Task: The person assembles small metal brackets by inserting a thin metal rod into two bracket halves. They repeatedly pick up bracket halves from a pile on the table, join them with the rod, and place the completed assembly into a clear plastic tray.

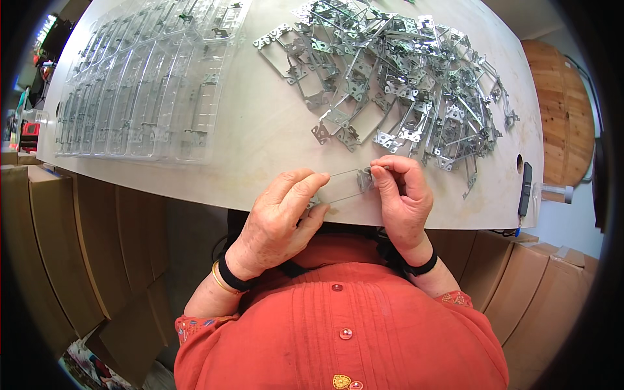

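Between my two hands, just above the table's near edge, is a thin metal wire bracket (pixel 348 186) with small plates at its ends. My left hand (pixel 279 211) pinches its left end, fingers partly hiding the plate there. At the other end, my right hand (pixel 404 196) has thumb and forefinger closed on the plate. A large heap of similar metal brackets (pixel 416 78) lies tangled beyond my hands, toward the right. To the far left are clear plastic trays (pixel 174 107), their long slots holding more brackets in rows.
The white table (pixel 244 143) has a curved near edge close to my body. A black device (pixel 525 188) is at its right edge, by a clear cylinder (pixel 552 192). Cardboard boxes (pixel 49 240) stand below on both sides. A round wooden board (pixel 560 114) stands behind right.
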